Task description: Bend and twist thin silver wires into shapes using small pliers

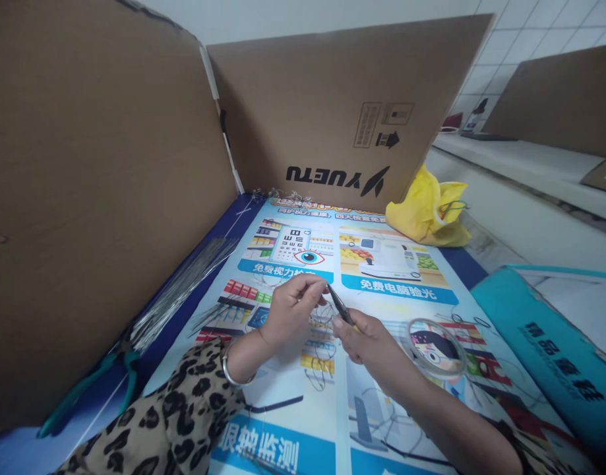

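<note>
My right hand [364, 340] is closed around a pair of pliers [340, 305], dark jaws pointing up and left. The jaw tip meets the fingertips of my left hand [295, 307], which are pinched together. What they pinch is too thin and hidden to make out. Just below the fingers show fine loops of bent wire [322, 316], and a twisted wire shape [321, 376] lies lower on the printed poster [303, 402]. Left of my hands lies a bundle of straight silvery wires [177, 297].
Teal-handled pliers [127, 369] lie at the lower left. A roll of clear tape [436, 348] sits right of my right hand. Cardboard panels [332, 99] stand at the back and left. A yellow bag [428, 211] and a teal box [550, 349] are at the right.
</note>
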The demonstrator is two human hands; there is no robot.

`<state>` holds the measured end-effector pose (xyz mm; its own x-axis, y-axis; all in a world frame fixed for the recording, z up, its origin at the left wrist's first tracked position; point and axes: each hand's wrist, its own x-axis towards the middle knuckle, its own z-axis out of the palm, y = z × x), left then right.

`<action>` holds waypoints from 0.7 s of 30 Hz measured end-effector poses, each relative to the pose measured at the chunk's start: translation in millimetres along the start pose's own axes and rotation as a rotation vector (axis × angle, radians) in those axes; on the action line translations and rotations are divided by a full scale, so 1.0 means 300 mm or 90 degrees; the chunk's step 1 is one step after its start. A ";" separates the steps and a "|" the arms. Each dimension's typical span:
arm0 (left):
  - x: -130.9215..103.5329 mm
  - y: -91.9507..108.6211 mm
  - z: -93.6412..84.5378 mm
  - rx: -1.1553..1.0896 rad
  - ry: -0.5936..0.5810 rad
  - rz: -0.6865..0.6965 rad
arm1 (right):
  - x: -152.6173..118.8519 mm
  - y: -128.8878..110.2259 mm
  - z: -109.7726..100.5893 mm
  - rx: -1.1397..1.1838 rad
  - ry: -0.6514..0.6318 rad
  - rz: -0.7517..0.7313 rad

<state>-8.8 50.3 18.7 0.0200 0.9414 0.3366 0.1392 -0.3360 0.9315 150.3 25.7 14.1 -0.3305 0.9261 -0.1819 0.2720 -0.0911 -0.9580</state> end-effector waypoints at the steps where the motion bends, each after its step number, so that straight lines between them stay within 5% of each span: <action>1: 0.001 0.002 -0.002 -0.004 -0.006 -0.002 | 0.000 0.000 0.000 -0.004 0.001 0.000; 21: 0.008 -0.014 -0.003 -0.001 0.000 0.009 | -0.006 0.000 0.011 0.002 -0.013 0.004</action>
<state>-10.2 54.0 15.9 0.0224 0.9365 0.3498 0.1370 -0.3495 0.9269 148.0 22.7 13.9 -0.3476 0.9176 -0.1927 0.2708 -0.0984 -0.9576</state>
